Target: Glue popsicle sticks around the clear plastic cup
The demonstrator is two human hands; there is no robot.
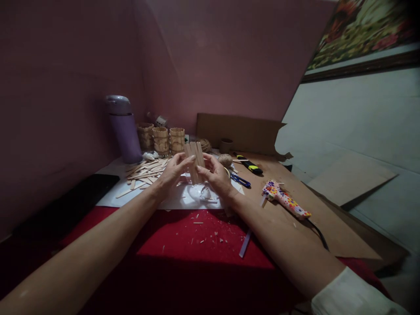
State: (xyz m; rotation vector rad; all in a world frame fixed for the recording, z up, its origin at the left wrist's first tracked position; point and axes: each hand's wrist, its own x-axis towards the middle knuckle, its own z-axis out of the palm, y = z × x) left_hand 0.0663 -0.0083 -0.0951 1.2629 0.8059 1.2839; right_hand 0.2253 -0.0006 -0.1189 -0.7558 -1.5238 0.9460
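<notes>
Several wooden craft sticks [194, 162] stand upright side by side between my two hands, above a white sheet [167, 199]. My left hand [179, 168] is closed on their left side, its thumb across the front. On the right side my right hand [215, 173] grips them too, thumb in front and fingers behind. Whether the sticks are joined I cannot tell. To the left of my left hand lies a loose pile of craft sticks [144, 175]. Crumpled clear plastic [205, 192] rests on the sheet just below the hands.
A purple bottle [126, 135] and three wooden cups [160, 141] stand at the back left. On cardboard [315, 227] at right lie a flowered glue gun [285, 199], a yellow-black cutter [249, 165], a blue cutter [240, 180] and a twine ball [225, 160]. Scraps litter the red cloth [183, 253].
</notes>
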